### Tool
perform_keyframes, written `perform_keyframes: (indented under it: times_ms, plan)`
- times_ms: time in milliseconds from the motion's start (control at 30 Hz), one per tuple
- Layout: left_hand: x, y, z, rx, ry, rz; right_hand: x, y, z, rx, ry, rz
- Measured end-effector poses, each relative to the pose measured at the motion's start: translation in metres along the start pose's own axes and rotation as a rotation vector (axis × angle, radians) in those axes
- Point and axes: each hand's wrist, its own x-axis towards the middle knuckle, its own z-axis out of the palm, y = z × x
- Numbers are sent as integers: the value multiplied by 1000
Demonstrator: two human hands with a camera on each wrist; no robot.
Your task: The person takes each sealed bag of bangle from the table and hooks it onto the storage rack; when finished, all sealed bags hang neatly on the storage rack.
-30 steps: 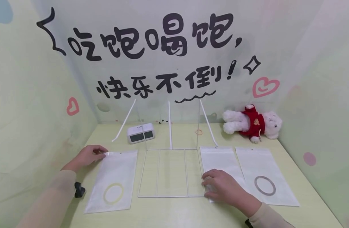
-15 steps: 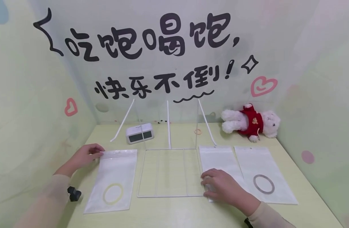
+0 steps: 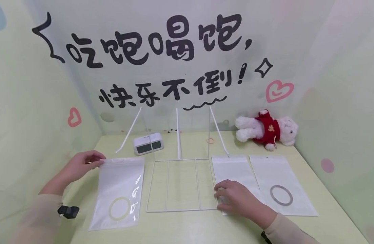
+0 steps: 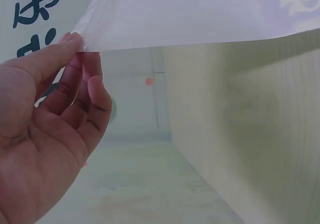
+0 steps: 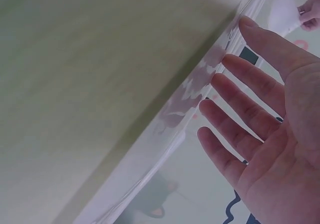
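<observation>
A white zip-lock bag (image 3: 119, 179) with a yellow ring (image 3: 110, 209) showing on it lies at the left. My left hand (image 3: 81, 166) pinches its upper left corner between thumb and fingertips; the left wrist view shows that bag's edge (image 4: 200, 14) raised above the table. My right hand (image 3: 238, 200), fingers spread and slightly bent, is over the lower part of a middle zip-lock bag (image 3: 231, 169), fingertips at the right side of a white wire rack (image 3: 180, 210). Part of that bag is hidden under the hand. No object is gripped by the right hand.
Another zip-lock bag (image 3: 275, 173) with a dark grey ring (image 3: 285, 204) lies on the right. Behind are a digital clock (image 3: 148, 144), a small orange ring and a plush bear (image 3: 267, 130) on its side. The rack's three prongs rise towards the lettered back wall (image 3: 129, 20).
My left hand has moved left and slightly up, drawing the left bag's top edge with it; the bag now shows glossy reflections. My right hand stays nearly still. The head view has shifted slightly.
</observation>
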Motion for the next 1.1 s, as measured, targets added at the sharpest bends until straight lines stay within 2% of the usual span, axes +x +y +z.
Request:
perform_keyframes:
  times_ms: [233,600,1100]
  plan:
    - [-13,18,-12,38,32,21,2,-2,-3,-3,-26,6]
    - [-33,60,-28,23,96,52,2,-1,-3,9,-30,5]
    - [-53,114,-38,59,219,169,1,-3,-7,27,-30,-7]
